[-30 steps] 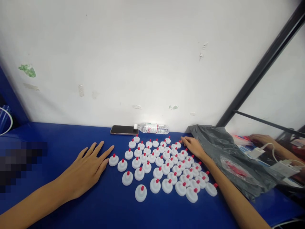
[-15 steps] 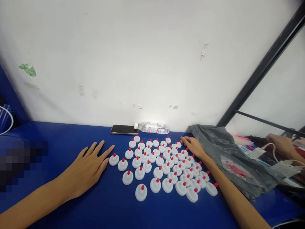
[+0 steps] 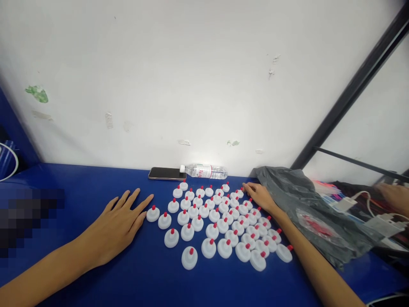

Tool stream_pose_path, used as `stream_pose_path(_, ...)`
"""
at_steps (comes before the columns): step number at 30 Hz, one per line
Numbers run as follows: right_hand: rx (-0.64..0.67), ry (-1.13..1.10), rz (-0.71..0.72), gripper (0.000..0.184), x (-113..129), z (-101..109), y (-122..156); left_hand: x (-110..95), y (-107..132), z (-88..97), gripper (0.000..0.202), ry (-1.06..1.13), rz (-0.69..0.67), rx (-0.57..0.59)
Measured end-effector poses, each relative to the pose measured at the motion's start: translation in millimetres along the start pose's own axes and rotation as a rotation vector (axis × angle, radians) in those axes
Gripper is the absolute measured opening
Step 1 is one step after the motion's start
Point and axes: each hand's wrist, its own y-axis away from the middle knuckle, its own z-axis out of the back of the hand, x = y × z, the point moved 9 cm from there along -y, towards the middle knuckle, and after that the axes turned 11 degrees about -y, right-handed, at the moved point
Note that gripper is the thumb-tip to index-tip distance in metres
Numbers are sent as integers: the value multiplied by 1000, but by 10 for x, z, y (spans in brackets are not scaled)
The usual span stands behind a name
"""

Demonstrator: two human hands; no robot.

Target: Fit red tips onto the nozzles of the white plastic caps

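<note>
The left grip [image 3: 116,224] lies flat, palm down, with straight, spread fingers pointing away and to the right. The bare left forearm [image 3: 47,273] runs back from it to the lower left. The right grip [image 3: 259,197] is also palm down, fingers loosely curved and closed on nothing. The right forearm [image 3: 306,260] trails behind it to the lower right.

A dark smartphone [image 3: 166,173] is laid flat at the frame's centre, against the white wall [image 3: 191,76], with a clear water bottle [image 3: 204,171] on its side just right of it. A crumpled grey plastic bag [image 3: 294,198] is spread on the blue table [image 3: 79,183] at the right. White chargers [image 3: 380,224] and another person's hand [image 3: 394,195] are seen far right.
</note>
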Motion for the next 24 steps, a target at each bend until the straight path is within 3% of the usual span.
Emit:
stream_pose_path(13, 21, 20, -10, 34, -67, -22, -25, -48, -22, 102, 56, 43, 31, 69)
stream_pose_path(24, 34, 31, -20, 30, -183, -46, -74, -163, -32, 386, 60, 53, 46, 199)
